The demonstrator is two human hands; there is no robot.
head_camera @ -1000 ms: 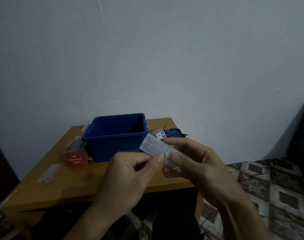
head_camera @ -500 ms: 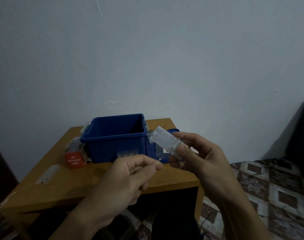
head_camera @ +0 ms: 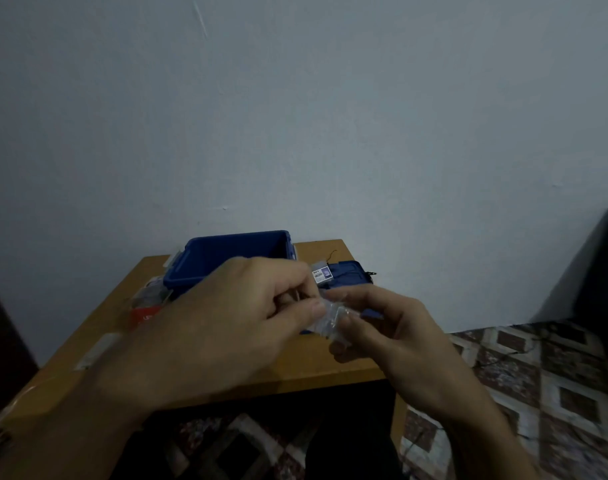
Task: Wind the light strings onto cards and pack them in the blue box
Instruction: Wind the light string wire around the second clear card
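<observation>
Head camera: a red carton (head_camera: 146,311) lies left on the wooden table (head_camera: 313,370). The blue box (head_camera: 226,252) stands open behind the left hand (head_camera: 226,330), whose curled fingers pinch a clear plastic case (head_camera: 330,318) that the right hand (head_camera: 399,341) grips too.

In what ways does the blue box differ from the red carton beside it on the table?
The blue box is far larger than the red carton. The blue box is open-topped; the red carton bears white lettering, partly hidden by the left hand. Both rest on the wooden table.
</observation>
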